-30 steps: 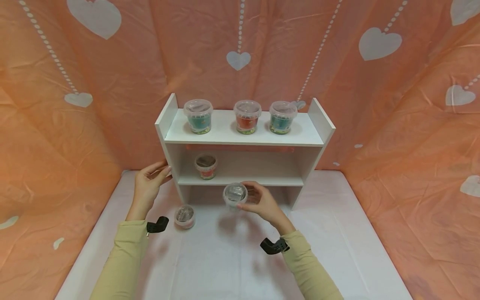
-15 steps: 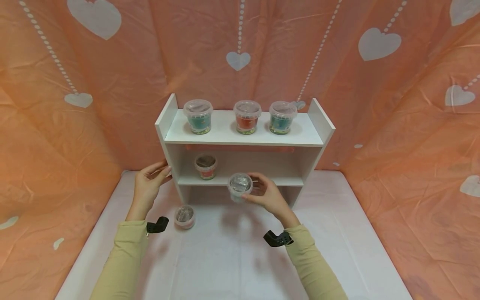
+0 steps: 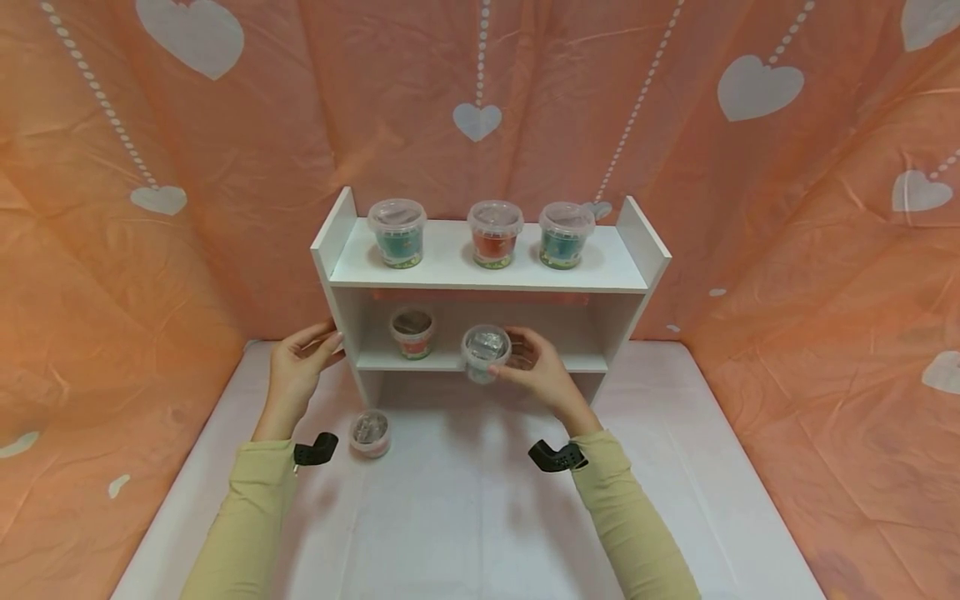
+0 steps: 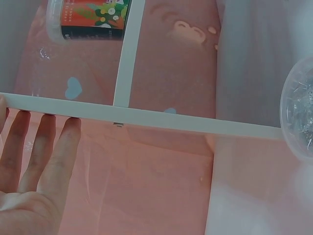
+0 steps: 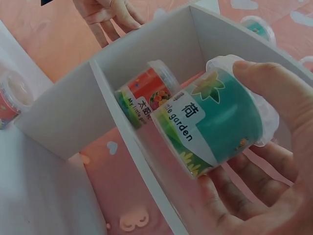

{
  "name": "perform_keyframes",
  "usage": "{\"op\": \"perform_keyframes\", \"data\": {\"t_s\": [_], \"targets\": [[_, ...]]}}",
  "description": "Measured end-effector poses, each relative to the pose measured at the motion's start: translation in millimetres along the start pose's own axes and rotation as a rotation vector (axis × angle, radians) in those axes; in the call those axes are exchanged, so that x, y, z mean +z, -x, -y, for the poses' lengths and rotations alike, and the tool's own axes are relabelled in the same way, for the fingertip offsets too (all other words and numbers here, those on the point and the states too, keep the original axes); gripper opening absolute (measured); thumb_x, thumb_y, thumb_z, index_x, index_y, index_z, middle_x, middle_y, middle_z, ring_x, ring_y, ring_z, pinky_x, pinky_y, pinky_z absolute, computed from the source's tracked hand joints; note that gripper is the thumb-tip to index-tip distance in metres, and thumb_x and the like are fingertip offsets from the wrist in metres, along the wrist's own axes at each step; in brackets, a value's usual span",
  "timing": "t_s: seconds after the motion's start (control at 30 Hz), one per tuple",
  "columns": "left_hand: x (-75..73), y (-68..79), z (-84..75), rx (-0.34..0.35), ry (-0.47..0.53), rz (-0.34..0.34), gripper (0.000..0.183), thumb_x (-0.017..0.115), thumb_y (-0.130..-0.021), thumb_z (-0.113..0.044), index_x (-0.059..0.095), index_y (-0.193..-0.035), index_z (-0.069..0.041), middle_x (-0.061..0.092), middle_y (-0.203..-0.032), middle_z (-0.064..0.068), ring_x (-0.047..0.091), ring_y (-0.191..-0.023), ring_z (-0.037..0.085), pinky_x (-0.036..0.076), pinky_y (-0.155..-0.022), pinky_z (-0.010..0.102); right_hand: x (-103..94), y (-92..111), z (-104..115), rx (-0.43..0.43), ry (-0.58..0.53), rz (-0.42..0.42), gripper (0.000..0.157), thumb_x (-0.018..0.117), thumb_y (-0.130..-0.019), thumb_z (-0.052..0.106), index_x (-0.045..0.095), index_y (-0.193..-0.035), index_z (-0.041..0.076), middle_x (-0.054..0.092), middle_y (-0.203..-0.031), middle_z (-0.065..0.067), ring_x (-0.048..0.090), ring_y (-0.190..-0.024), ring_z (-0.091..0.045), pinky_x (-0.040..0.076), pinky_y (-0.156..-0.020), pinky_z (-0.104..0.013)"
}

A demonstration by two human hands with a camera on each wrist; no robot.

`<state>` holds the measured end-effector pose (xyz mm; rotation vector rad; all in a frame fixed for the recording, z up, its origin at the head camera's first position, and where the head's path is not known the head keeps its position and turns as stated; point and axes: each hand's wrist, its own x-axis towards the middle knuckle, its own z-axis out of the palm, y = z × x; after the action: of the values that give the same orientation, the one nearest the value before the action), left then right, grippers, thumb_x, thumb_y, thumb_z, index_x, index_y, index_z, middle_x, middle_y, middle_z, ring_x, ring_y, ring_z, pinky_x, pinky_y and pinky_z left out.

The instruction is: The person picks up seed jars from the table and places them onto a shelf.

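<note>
My right hand (image 3: 543, 371) grips a clear plastic tub (image 5: 210, 122) with a teal "little garden" label and a lid, thumb near the lid and fingers beneath. In the head view the tub overlaps the front edge of the middle board of a white shelf unit (image 3: 442, 250). To its left on that board stands a red-labelled tub (image 3: 412, 335). My left hand (image 3: 294, 379) is at the unit's left side panel; in the left wrist view its straight fingers (image 4: 62, 156) touch the panel's edge.
Along the top board stand a teal tub (image 3: 400, 242), a red tub (image 3: 493, 243) and another teal tub (image 3: 562, 243). One more lidded tub (image 3: 370, 433) rests on the white table (image 3: 420, 533), front left of the unit. An orange cloth with hearts (image 3: 405, 100) hangs around.
My right hand has carried the teal tub up and slightly right, from below the middle board to its front edge. The left hand stays at the side panel.
</note>
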<state>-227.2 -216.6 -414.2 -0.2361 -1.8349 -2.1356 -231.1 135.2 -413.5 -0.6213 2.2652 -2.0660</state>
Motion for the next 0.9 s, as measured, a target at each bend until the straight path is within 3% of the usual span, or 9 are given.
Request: {"op": "perform_keyframes", "data": {"t_s": [0.17,0.4,0.67,0.9], "targets": [[-0.3,0.1,0.1,0.002,-0.001,0.0,0.031,0.065,-0.089,0.003,0.063,-0.119,0.008,0.068,-0.102,-0.002,0.067,-0.091,0.012,0.056,-0.079,0.034,-1.4,-7,3,-0.015,0.0,0.002,0.062,0.074,-0.078,-0.009,0.047,-0.133,-0.007,0.054,-0.123,-0.024,0.056,-0.108,-0.031,0.049,-0.096,-0.044],[-0.6,-0.2,-1.2,0.009,-0.013,-0.004,0.031,0.066,-0.088,0.003,0.063,-0.118,0.009,0.068,-0.101,-0.002,0.067,-0.09,0.012,0.057,-0.078,0.033,2.1,-6,29,-0.038,0.051,0.015,0.059,0.072,-0.079,-0.01,0.045,-0.132,-0.012,0.054,-0.12,-0.028,0.057,-0.107,-0.035,0.049,-0.095,-0.049],[-0.7,-0.8,-2.1,0.007,-0.02,-0.007,0.032,0.066,-0.088,0.002,0.062,-0.119,0.009,0.068,-0.102,-0.002,0.067,-0.09,0.012,0.057,-0.078,0.033,0.6,-14,31,-0.018,0.08,0.008,0.059,0.072,-0.081,-0.006,0.044,-0.133,-0.01,0.053,-0.12,-0.029,0.055,-0.11,-0.04,0.05,-0.096,-0.044],[-0.4,-0.1,-1.6,0.0,-0.033,-0.007,0.034,0.067,-0.088,0.001,0.061,-0.121,0.01,0.067,-0.102,-0.002,0.066,-0.09,0.012,0.057,-0.078,0.03,-2.2,-19,27,-0.004,0.104,0.003,0.059,0.072,-0.082,-0.003,0.044,-0.134,-0.009,0.053,-0.122,-0.029,0.054,-0.111,-0.042,0.049,-0.097,-0.046]]}}
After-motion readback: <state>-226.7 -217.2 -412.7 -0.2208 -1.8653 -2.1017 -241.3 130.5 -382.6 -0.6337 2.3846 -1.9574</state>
